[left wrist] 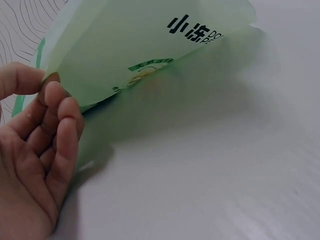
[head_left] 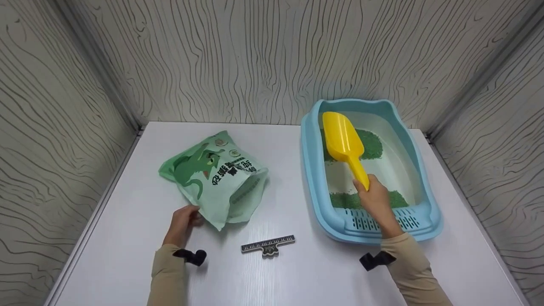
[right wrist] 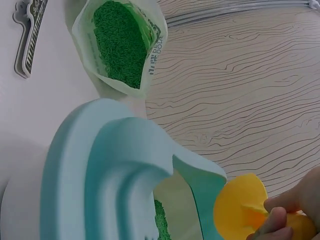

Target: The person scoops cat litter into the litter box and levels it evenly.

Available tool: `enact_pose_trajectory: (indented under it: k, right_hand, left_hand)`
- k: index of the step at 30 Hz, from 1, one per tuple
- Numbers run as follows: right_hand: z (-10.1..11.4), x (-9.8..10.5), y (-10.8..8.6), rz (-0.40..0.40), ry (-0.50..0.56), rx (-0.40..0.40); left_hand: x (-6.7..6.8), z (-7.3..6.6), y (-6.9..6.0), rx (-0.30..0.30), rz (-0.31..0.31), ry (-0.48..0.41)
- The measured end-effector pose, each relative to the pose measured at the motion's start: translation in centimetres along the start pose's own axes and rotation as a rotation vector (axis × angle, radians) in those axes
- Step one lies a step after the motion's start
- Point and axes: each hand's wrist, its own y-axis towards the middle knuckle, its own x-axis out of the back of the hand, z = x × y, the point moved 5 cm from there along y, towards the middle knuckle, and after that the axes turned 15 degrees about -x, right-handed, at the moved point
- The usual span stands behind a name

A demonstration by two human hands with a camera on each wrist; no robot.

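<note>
My right hand (head_left: 375, 199) grips the handle of a yellow scoop (head_left: 342, 138) above a light-blue litter box (head_left: 311, 170). Green cat litter (head_left: 370, 144) lies in two patches on the box's pale bottom, one toward the back and one by the slotted front. My left hand (head_left: 183, 221) pinches the edge of a pale green cat litter bag (head_left: 212, 178) between thumb and fingers, as the left wrist view shows. The bag lies on its side with its mouth toward the front right; green litter pellets (right wrist: 120, 45) show inside it in the right wrist view.
A dark metal clip with a ruler-like bar (head_left: 268, 245) lies on the white table (head_left: 289, 280) between the two arms. Wood-patterned panels (head_left: 255, 63) close in the back and both sides. The litter box stands close to the back panel.
</note>
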Motion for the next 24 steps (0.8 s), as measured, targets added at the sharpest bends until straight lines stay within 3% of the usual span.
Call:
enact_pose_trajectory:
  k: [6,24]
  right_hand:
    - [1.0,0.0,-0.7,-0.012,0.006,0.028]
    - [3.1,-2.1,-1.7,-0.033,0.065,0.103]
  left_hand:
    - [0.1,0.0,0.0,-0.011,-0.001,0.059]
    - [0.0,-0.1,-0.3,-0.009,0.000,0.015]
